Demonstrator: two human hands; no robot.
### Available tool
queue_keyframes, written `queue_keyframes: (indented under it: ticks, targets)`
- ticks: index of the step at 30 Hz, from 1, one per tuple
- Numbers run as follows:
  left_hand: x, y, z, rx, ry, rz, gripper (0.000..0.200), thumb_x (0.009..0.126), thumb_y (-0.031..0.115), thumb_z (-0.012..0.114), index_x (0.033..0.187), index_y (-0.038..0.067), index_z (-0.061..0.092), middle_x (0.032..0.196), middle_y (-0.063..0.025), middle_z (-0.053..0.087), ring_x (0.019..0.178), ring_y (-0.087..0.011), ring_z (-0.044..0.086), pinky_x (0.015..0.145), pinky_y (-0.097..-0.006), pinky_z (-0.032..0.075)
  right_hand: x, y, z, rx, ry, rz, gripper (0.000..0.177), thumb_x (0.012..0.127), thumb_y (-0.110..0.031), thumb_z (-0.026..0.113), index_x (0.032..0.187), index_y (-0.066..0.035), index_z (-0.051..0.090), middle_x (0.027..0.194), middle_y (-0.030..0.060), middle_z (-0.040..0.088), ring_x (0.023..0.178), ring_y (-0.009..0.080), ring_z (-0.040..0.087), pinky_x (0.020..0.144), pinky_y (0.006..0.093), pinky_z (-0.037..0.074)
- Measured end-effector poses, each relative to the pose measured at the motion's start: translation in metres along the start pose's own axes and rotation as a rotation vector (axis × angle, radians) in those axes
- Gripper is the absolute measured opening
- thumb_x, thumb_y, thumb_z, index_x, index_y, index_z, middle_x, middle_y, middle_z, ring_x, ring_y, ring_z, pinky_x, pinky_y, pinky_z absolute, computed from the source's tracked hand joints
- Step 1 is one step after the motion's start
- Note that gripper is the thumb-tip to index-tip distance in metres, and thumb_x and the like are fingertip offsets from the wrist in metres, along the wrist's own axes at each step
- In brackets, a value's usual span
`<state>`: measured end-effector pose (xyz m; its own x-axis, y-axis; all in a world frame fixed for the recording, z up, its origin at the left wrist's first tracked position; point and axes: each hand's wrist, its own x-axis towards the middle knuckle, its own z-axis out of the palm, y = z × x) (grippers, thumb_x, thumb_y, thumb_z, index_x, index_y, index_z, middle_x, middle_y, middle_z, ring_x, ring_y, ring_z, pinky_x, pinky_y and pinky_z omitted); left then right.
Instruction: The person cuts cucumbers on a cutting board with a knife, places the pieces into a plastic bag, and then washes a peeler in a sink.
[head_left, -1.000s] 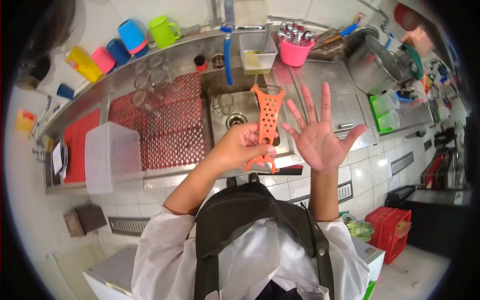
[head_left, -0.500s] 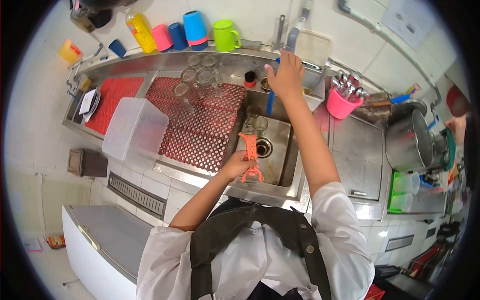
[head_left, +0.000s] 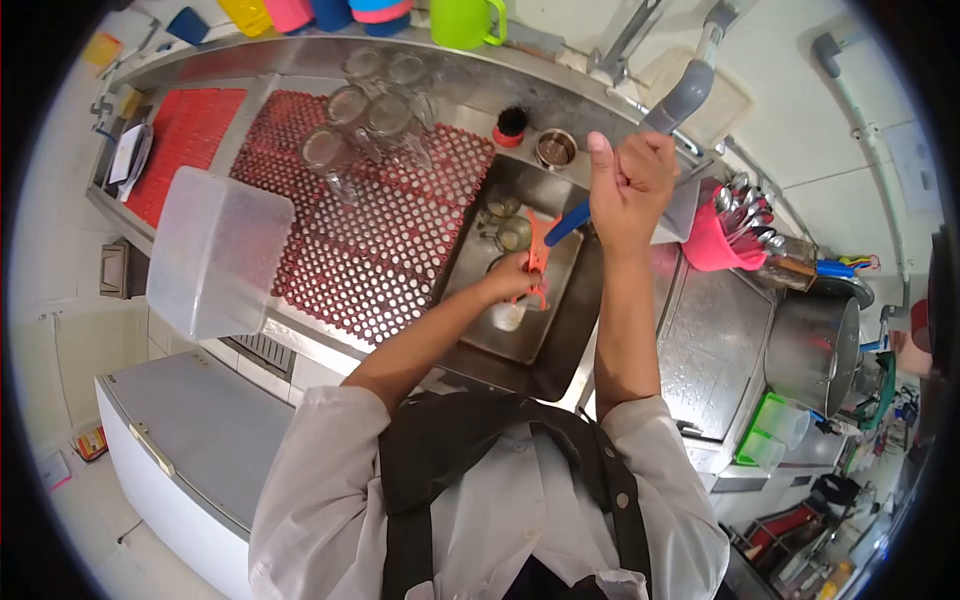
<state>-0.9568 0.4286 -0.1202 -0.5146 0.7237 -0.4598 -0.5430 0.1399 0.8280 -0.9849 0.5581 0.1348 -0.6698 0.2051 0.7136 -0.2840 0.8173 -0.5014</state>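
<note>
My left hand (head_left: 512,280) is closed around the handle of an orange perforated tool (head_left: 538,240) over the metal sink (head_left: 550,335). Above and to the right, my right hand (head_left: 635,190) has curled fingers and a raised thumb, beside the grey tap pipe (head_left: 688,92). A blue tube (head_left: 568,224) slants down toward the orange tool, its upper part hidden by my right hand. Whatever the curled fingers hold, if anything, is hidden. Glass mugs (head_left: 514,234) lie in the sink, left of the orange tool.
Several glass mugs (head_left: 388,115) stand on a red perforated mat (head_left: 350,245). Left of them is a clear plastic box (head_left: 215,250). A black-bristled brush (head_left: 511,124) and a small metal cup (head_left: 555,148) sit behind the sink. Right: a pink cutlery bucket (head_left: 712,240) and a large pot (head_left: 812,350).
The view has shifted. My right hand has gone from spread fingers to curled ones. The orange tool has moved right, close to the blue tube's end, still in my left hand.
</note>
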Motion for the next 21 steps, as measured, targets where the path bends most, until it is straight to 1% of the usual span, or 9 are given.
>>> queue_keyframes:
  ticks: [3, 5, 8, 10, 12, 15, 18, 19, 21]
  targets:
    - [0.021, 0.009, 0.003, -0.07, 0.005, -0.002, 0.023, 0.083, 0.0, 0.053, 0.105, -0.002, 0.049, 0.087, -0.0109, 0.06, 0.082, -0.0198, 0.063, 0.074, -0.0323, 0.052, -0.008, 0.001, 0.0, 0.419, 0.176, 0.086, 0.032, 0.084, -0.035, 0.056, 0.073, -0.005, 0.055, 0.08, 0.0049, 0.054, 0.085, 0.0215, 0.049, 0.082, 0.035, 0.03]
    - [0.027, 0.017, 0.003, -0.021, 0.007, -0.013, 0.025, 0.083, 0.0, 0.053, 0.107, -0.002, 0.048, 0.087, -0.0109, 0.06, 0.081, -0.0198, 0.063, 0.074, -0.0322, 0.052, -0.028, 0.0, 0.004, 0.688, 0.403, 0.192, 0.042, 0.091, -0.04, 0.042, 0.104, -0.002, 0.051, 0.104, 0.0103, 0.051, 0.095, 0.0216, 0.049, 0.088, 0.0357, 0.035]
    - [0.037, 0.001, -0.004, -0.137, 0.003, 0.006, 0.026, 0.08, -0.003, 0.055, 0.105, -0.001, 0.047, 0.088, -0.0101, 0.06, 0.077, -0.0185, 0.063, 0.07, -0.0311, 0.053, -0.107, 0.027, 0.014, 1.175, 0.395, 0.691, 0.037, 0.093, -0.036, 0.04, 0.106, -0.003, 0.05, 0.104, 0.0106, 0.052, 0.097, 0.0221, 0.049, 0.089, 0.0356, 0.038]
    - [0.032, -0.009, -0.007, -0.1, 0.04, 0.089, 0.027, 0.078, -0.003, 0.057, 0.104, -0.001, 0.049, 0.09, -0.0097, 0.06, 0.079, -0.017, 0.061, 0.071, -0.0296, 0.052, -0.16, 0.05, 0.035, 1.68, 0.187, 0.984, 0.034, 0.094, -0.034, 0.038, 0.104, -0.004, 0.05, 0.097, 0.01, 0.054, 0.092, 0.022, 0.052, 0.085, 0.036, 0.042]
    - [0.032, -0.031, -0.011, -0.027, 0.053, 0.241, 0.028, 0.077, -0.003, 0.059, 0.104, 0.0, 0.05, 0.092, -0.0088, 0.061, 0.08, -0.0162, 0.061, 0.071, -0.0288, 0.052, -0.175, 0.052, 0.058, 1.537, 0.276, 1.606, 0.028, 0.093, -0.029, 0.044, 0.099, -0.003, 0.052, 0.089, 0.0095, 0.056, 0.083, 0.0202, 0.054, 0.078, 0.033, 0.046]
    - [0.025, -0.054, -0.012, -0.052, 0.092, 0.184, 0.031, 0.076, -0.003, 0.059, 0.105, 0.003, 0.051, 0.093, -0.0068, 0.061, 0.079, -0.0154, 0.06, 0.068, -0.0283, 0.051, -0.174, 0.063, 0.09, 1.408, 0.19, 1.724, 0.025, 0.089, -0.028, 0.054, 0.094, -0.003, 0.054, 0.079, 0.0055, 0.057, 0.066, 0.0155, 0.055, 0.057, 0.0262, 0.047]
    - [0.001, -0.054, -0.013, -0.148, 0.107, -0.011, 0.03, 0.079, -0.003, 0.056, 0.108, 0.003, 0.049, 0.088, -0.0071, 0.061, 0.075, -0.0149, 0.06, 0.066, -0.0289, 0.052, -0.202, 0.106, 0.118, 1.84, -0.032, 1.757, 0.024, 0.085, -0.028, 0.062, 0.089, -0.005, 0.057, 0.064, 0.0012, 0.054, 0.049, 0.0115, 0.049, 0.039, 0.0217, 0.039]
    - [-0.003, -0.058, -0.016, -0.142, 0.102, -0.058, 0.03, 0.08, -0.001, 0.057, 0.108, 0.002, 0.05, 0.09, -0.0062, 0.061, 0.077, -0.0137, 0.06, 0.068, -0.0287, 0.051, -0.2, 0.11, 0.127, 1.586, 0.017, 1.92, 0.039, 0.084, -0.04, 0.059, 0.063, -0.008, 0.054, 0.041, -0.0042, 0.04, 0.034, 0.0104, 0.038, 0.029, 0.0221, 0.031]
    - [-0.01, -0.07, -0.019, -0.226, 0.097, -0.071, 0.028, 0.081, 0.0, 0.057, 0.109, 0.002, 0.05, 0.09, -0.0058, 0.06, 0.077, -0.0136, 0.06, 0.068, -0.0289, 0.052, -0.189, 0.101, 0.136, 1.613, 0.023, 1.858, 0.046, 0.084, -0.046, 0.056, 0.058, -0.01, 0.048, 0.039, -0.004, 0.034, 0.034, 0.0109, 0.034, 0.029, 0.0234, 0.027]
